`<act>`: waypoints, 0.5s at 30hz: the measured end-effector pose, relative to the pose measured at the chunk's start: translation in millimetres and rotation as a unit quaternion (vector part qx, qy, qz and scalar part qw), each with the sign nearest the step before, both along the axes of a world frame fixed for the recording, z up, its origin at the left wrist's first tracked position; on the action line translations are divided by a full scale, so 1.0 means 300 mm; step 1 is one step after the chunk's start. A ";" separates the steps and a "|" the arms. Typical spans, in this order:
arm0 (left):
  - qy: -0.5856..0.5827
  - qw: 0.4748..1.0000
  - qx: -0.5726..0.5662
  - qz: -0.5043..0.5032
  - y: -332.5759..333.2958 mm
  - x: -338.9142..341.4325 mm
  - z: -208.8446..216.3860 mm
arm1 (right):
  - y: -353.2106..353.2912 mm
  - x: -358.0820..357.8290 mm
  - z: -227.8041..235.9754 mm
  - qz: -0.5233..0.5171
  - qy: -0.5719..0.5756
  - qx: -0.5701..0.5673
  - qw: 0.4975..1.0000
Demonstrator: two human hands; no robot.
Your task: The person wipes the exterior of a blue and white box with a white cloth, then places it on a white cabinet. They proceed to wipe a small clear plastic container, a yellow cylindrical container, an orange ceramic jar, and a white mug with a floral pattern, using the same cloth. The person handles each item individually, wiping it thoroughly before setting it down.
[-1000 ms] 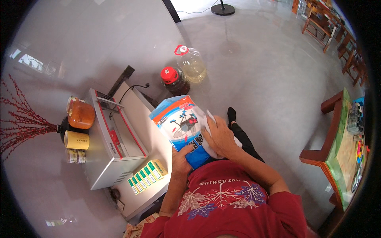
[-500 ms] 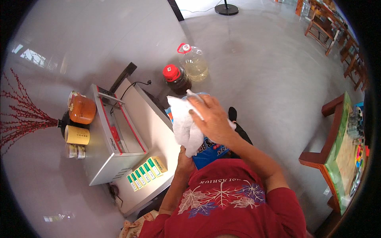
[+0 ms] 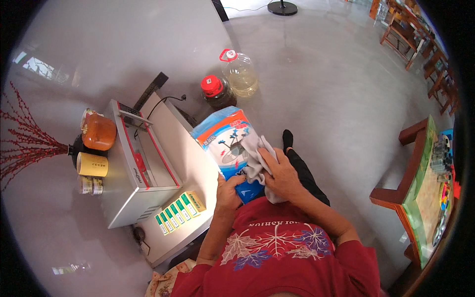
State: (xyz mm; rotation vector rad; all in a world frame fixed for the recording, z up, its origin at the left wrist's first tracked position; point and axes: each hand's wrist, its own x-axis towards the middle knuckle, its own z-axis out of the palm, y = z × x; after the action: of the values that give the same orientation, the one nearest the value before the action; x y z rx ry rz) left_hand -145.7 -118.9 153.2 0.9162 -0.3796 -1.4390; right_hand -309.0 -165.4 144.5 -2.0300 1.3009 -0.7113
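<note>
A blue, white and orange printed package [image 3: 220, 131] is held up in front of my body, tilted over the counter's edge. My left hand [image 3: 228, 192] grips it by its lower left edge, thumb on the front. My right hand [image 3: 284, 175] is closed on a crumpled light grey cloth [image 3: 256, 161]. The cloth lies against the package's right side and front, covering part of its print. Some of the cloth hangs below my right hand toward my red shirt.
On the left, a white counter [image 3: 190, 148] carries a silver appliance [image 3: 131, 190] and a row of yellow-green boxes [image 3: 178, 213]. Jars [image 3: 99, 132] sit atop the appliance. A red-lidded jar [image 3: 217, 94] and a large oil bottle [image 3: 242, 79] stand beyond. A wooden-framed table [image 3: 420, 193] is on the right.
The cloth has slid down and right with my right hand, uncovering the package's printed front. My left hand still holds the package, which now faces me more.
</note>
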 end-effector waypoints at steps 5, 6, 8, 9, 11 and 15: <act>-0.020 0.999 0.042 0.013 0.000 0.043 0.036 | -0.026 -0.138 0.067 0.093 0.098 0.024 0.990; -0.008 0.999 0.043 0.002 0.008 0.039 0.040 | -0.031 -0.154 0.114 0.101 0.084 0.024 0.991; 0.015 0.999 0.041 -0.024 0.008 0.007 0.042 | -0.048 -0.095 0.193 0.109 0.081 -0.016 0.991; 0.025 0.998 0.019 -0.054 0.010 -0.023 0.054 | -0.058 -0.055 0.197 0.115 0.078 -0.031 0.990; 0.018 0.996 0.060 -0.061 0.026 -0.074 0.049 | -0.056 0.024 0.222 0.105 0.024 -0.067 0.992; 0.035 0.994 0.069 -0.071 0.032 -0.084 0.060 | -0.090 0.100 0.182 0.056 -0.130 -0.135 0.981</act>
State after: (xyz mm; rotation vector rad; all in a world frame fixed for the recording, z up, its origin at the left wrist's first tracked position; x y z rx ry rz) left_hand -171.0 -109.2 171.3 0.9614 -0.3000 -1.6394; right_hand -279.1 -192.3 199.2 -2.1141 0.9759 -1.1082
